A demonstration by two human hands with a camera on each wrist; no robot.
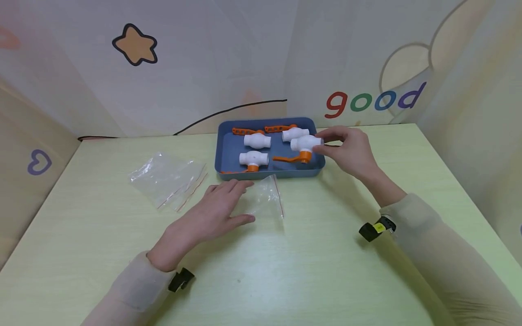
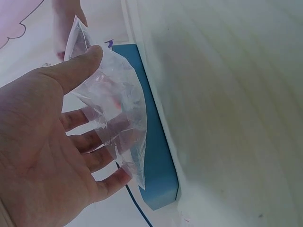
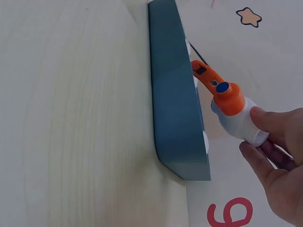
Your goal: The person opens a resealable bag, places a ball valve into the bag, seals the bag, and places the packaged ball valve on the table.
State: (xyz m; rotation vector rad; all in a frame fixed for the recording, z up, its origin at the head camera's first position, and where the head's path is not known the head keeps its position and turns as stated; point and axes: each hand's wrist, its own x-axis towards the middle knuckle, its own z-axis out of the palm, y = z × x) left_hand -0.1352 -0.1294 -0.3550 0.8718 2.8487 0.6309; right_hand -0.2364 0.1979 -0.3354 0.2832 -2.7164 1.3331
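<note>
My right hand (image 1: pixel 348 151) pinches the end of a white ball valve (image 1: pixel 306 143) with an orange lever handle, held above the right side of a blue tray (image 1: pixel 220 149). In the right wrist view, thumb and fingers grip the valve's white body (image 3: pixel 241 122), its orange handle (image 3: pixel 208 78) pointing toward the tray. My left hand (image 1: pixel 218 210) holds a clear zip bag (image 1: pixel 265 197) in front of the tray, its thumb and fingers spread around the bag. Through the clear film (image 2: pixel 120 109) in the left wrist view, some fingers show.
Several more white valves (image 1: pixel 258 141) with orange handles lie in the tray. Flat clear zip bags (image 1: pixel 167 179) lie on the table (image 1: pixel 285 276) to the left. A printed curtain (image 1: pixel 244 59) hangs behind the table's back edge.
</note>
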